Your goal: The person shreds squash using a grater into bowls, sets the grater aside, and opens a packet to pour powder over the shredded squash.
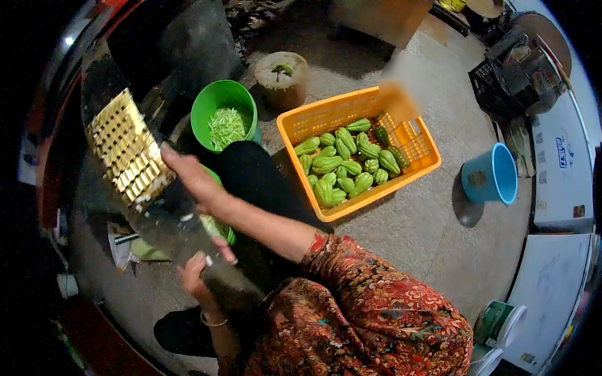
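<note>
A long dark grater board with a perforated, yellowish metal plate point(128, 153) is tilted up in front of me, pale shreds clinging to the plate's edge. My left hand point(199, 276) grips the lower part of the board, and a small white bit lies by the thumb. Near the plate, my right hand point(191, 175) is at the board's edge; its fingers are partly hidden and blurred. Behind it stands a green bucket point(204, 119) holding pale green shreds point(229, 128). Another green container, partly hidden behind my right forearm, also shows shreds.
An orange crate point(326, 213) of green chayotes point(326, 164) sits on the concrete floor. A blue bucket point(486, 175) stands to the right, a round stump point(282, 94) at the back. White appliances point(561, 163) line the right edge, with stacked tubs point(495, 326) at the lower right.
</note>
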### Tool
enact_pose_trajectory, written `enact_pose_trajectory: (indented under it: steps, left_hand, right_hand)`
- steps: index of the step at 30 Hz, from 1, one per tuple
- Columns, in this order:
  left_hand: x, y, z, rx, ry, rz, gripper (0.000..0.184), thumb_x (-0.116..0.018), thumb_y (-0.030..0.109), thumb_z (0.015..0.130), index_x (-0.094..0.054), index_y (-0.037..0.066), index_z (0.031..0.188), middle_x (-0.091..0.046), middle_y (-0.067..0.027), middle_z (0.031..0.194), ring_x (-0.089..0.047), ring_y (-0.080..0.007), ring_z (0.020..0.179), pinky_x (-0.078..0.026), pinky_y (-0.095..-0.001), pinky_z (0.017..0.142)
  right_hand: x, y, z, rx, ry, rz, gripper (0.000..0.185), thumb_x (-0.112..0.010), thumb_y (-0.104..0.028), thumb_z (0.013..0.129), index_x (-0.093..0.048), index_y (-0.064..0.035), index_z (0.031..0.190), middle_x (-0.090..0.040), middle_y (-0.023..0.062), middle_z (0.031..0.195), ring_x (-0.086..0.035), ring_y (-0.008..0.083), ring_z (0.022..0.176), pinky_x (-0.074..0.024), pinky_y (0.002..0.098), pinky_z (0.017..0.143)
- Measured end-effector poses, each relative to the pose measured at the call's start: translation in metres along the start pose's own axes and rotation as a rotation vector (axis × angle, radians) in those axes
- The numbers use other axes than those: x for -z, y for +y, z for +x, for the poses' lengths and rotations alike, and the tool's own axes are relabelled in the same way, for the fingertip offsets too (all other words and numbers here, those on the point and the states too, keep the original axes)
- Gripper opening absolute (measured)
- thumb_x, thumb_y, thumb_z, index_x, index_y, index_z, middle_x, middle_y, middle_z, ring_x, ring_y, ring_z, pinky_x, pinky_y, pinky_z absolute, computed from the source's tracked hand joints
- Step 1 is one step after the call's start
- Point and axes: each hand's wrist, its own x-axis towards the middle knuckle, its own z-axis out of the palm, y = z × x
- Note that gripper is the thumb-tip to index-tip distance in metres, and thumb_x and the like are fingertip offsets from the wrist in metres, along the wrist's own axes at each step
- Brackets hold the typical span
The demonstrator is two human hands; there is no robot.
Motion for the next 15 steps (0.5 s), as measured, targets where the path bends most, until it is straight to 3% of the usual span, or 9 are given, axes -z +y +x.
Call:
enact_pose_trajectory:
  steps: [1, 2, 4, 6, 7, 9, 10, 12, 15]
  left_hand:
    - [-0.020, 0.023, 0.015, 0.276, -0.030, -0.477, 0.042, -0.037, 0.030, 0.084, -0.054, -0.007, 0.094, -0.056, -0.0141, 0.072, -0.053, -0.0209, 0.064, -0.046, -0.0309, 0.061]
    - [-0.032, 0.025, 0.022, 0.322, -0.104, -0.531, 0.044, -0.037, 0.031, 0.083, -0.054, -0.007, 0.096, -0.056, -0.0134, 0.072, -0.053, -0.0206, 0.064, -0.046, -0.0309, 0.061]
    - [-0.053, 0.023, 0.038, 0.303, -0.245, -0.554, 0.046, -0.041, 0.032, 0.084, -0.052, -0.007, 0.104, -0.059, -0.0150, 0.077, -0.056, -0.0222, 0.065, -0.048, -0.0327, 0.061]
    - [-0.062, 0.019, 0.056, 0.299, -0.421, -0.546, 0.067, -0.049, 0.048, 0.085, -0.038, -0.003, 0.127, -0.060, -0.0208, 0.101, -0.061, -0.0284, 0.093, -0.051, -0.0398, 0.082]
    - [-0.065, -0.003, 0.057, 0.175, -0.344, -0.541, 0.080, -0.053, 0.056, 0.082, -0.038, -0.010, 0.125, -0.055, -0.0217, 0.113, -0.060, -0.0316, 0.097, -0.050, -0.0386, 0.083]
    - [-0.055, 0.012, 0.059, 0.199, -0.498, -0.646, 0.094, -0.055, 0.063, 0.078, -0.029, -0.009, 0.133, -0.055, -0.0240, 0.113, -0.059, -0.0333, 0.099, -0.050, -0.0393, 0.082]
    - [-0.040, 0.012, 0.054, 0.153, -0.436, -0.599, 0.093, -0.052, 0.061, 0.081, -0.023, -0.007, 0.137, -0.055, -0.0255, 0.113, -0.059, -0.0331, 0.099, -0.050, -0.0399, 0.082]
    - [-0.002, 0.002, 0.040, 0.148, -0.218, -0.523, 0.073, -0.044, 0.049, 0.089, -0.031, -0.007, 0.133, -0.057, -0.0238, 0.109, -0.061, -0.0298, 0.094, -0.051, -0.0400, 0.079]
    - [0.076, -0.049, 0.014, 0.271, 0.182, -0.618, 0.053, -0.046, 0.034, 0.092, -0.041, -0.006, 0.125, -0.059, -0.0183, 0.101, -0.061, -0.0253, 0.089, -0.051, -0.0397, 0.078]
  right_hand:
    - [0.011, -0.006, 0.012, 0.193, -0.037, -0.057, 0.048, -0.057, -0.045, 0.086, -0.063, -0.0007, 0.103, -0.063, 0.0071, 0.098, -0.055, 0.0137, 0.089, -0.0441, 0.0298, 0.079]
    - [0.016, -0.031, 0.013, 0.200, -0.007, -0.291, 0.043, -0.063, -0.040, 0.081, -0.063, -0.0009, 0.098, -0.063, 0.0048, 0.091, -0.055, 0.0118, 0.083, -0.0447, 0.0282, 0.075]
    - [0.033, -0.080, 0.009, 0.201, 0.026, -0.560, 0.037, -0.072, -0.032, 0.075, -0.064, -0.0010, 0.092, -0.063, 0.0024, 0.081, -0.055, 0.0101, 0.073, -0.0455, 0.0260, 0.068]
    - [0.075, -0.113, 0.018, 0.261, 0.036, -0.806, 0.032, -0.074, -0.025, 0.073, -0.065, -0.0003, 0.093, -0.065, 0.0033, 0.078, -0.058, 0.0104, 0.070, -0.0464, 0.0229, 0.066]
    - [0.076, -0.139, 0.001, 0.218, 0.038, -0.777, 0.033, -0.072, -0.023, 0.075, -0.064, 0.0003, 0.097, -0.066, 0.0049, 0.086, -0.060, 0.0106, 0.074, -0.0475, 0.0232, 0.068]
    - [0.096, -0.169, -0.033, 0.098, 0.169, -0.721, 0.039, -0.070, -0.021, 0.076, -0.060, 0.0011, 0.107, -0.064, 0.0051, 0.095, -0.059, 0.0110, 0.082, -0.0468, 0.0247, 0.076]
    - [0.120, -0.180, -0.046, 0.126, 0.211, -0.890, 0.045, -0.071, -0.021, 0.075, -0.058, 0.0015, 0.112, -0.063, 0.0067, 0.098, -0.058, 0.0131, 0.087, -0.0459, 0.0264, 0.081]
    - [0.189, -0.186, -0.077, 0.124, 0.280, -0.971, 0.055, -0.073, -0.024, 0.070, -0.056, 0.0020, 0.116, -0.062, 0.0077, 0.104, -0.057, 0.0153, 0.091, -0.0447, 0.0278, 0.084]
    - [0.227, -0.181, -0.131, 0.107, 0.432, -1.017, 0.049, -0.070, -0.023, 0.070, -0.058, 0.0021, 0.110, -0.063, 0.0040, 0.096, -0.057, 0.0139, 0.085, -0.0447, 0.0278, 0.080]
